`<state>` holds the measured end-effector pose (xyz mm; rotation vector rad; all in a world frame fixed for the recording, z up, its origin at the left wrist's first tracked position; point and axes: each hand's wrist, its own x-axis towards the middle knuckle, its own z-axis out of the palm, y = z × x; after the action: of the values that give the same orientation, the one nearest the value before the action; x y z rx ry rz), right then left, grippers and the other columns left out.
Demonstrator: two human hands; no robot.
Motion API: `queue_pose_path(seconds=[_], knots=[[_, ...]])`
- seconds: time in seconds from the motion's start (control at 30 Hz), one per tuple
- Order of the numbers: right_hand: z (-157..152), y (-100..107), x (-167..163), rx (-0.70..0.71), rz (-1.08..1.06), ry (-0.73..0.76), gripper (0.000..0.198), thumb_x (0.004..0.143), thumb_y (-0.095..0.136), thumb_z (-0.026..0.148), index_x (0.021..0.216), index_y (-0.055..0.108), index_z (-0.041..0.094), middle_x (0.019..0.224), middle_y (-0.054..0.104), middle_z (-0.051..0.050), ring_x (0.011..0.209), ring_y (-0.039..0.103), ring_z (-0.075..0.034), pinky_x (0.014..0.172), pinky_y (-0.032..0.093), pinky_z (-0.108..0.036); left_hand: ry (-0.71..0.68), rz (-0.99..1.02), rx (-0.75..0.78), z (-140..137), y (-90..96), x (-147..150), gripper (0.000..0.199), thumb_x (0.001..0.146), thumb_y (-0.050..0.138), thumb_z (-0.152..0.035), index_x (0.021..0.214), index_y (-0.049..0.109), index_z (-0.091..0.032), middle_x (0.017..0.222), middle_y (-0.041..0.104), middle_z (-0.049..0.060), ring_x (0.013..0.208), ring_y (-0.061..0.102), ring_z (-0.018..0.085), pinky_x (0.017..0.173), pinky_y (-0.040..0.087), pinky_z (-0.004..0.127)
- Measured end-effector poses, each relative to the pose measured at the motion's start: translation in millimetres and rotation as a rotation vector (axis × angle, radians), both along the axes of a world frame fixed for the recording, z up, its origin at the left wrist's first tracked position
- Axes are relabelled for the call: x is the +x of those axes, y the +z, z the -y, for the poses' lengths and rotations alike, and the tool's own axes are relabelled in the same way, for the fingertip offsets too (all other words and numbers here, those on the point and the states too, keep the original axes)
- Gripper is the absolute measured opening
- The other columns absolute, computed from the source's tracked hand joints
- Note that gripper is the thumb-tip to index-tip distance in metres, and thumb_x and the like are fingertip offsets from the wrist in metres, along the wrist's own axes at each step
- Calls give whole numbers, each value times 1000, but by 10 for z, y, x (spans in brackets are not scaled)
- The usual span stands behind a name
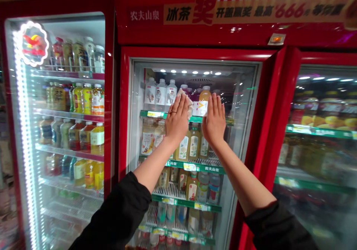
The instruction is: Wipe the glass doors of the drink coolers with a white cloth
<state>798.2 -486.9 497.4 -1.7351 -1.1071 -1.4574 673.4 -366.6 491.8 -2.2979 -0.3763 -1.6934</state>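
Both my arms reach up and forward to the glass door (237,138) of a red drinks fridge. My left hand (177,120), wearing a ring, lies flat over a pale crumpled cloth (190,103) and holds it against the glass. The cloth's edge shows past the fingertips and on the right side of the fingers; whether it is fabric or paper is hard to tell. To its right, my right hand (215,120) rests with straight fingers against the glass, with nothing visible in it. Behind the glass, an orange juice bottle (205,98) shows between the hands.
Several bottles stand on green-edged shelves (200,167) behind the door. A red door frame (269,131) borders it on the right. Another lit fridge with drinks (69,149) stands at left, and a further glass door (320,149) at right. A small orange-lit switch (276,39) sits above.
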Motion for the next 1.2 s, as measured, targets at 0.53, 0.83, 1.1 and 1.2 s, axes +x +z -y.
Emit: queue_pose_path(seconds=[0.53, 0.83, 1.1, 1.2], knots=[[-547, 65, -327, 0, 130, 63, 83, 100, 30, 5, 181, 15, 16, 184, 36, -11, 173, 27, -25, 142, 29, -54, -40, 68, 54, -397, -164, -274, 73, 115, 30, -19, 181, 0, -24, 186, 29, 6, 174, 23, 25, 142, 32, 50], [-520, 69, -318, -6, 101, 68, 86, 99, 31, 5, 182, 10, 19, 185, 34, -10, 174, 26, -25, 143, 26, -58, -85, -79, 137, -615, 257, -468, 76, 110, 31, -12, 181, 9, -27, 186, 29, 1, 174, 22, 23, 145, 21, 49], [-505, 50, -365, -66, 196, 39, 83, 103, 35, 7, 180, 5, 20, 183, 37, -10, 172, 30, -27, 142, 30, -56, -44, 70, 18, -806, -99, -649, 75, 114, 35, -18, 182, 4, -25, 186, 28, 6, 175, 19, 24, 143, 28, 50], [-514, 40, -370, -104, 234, 62, 83, 106, 34, 8, 178, -4, 25, 183, 36, -9, 172, 32, -28, 141, 32, -58, -58, 45, 35, -691, -272, -571, 77, 114, 35, -17, 181, -1, -28, 186, 30, 6, 174, 22, 24, 142, 31, 49]])
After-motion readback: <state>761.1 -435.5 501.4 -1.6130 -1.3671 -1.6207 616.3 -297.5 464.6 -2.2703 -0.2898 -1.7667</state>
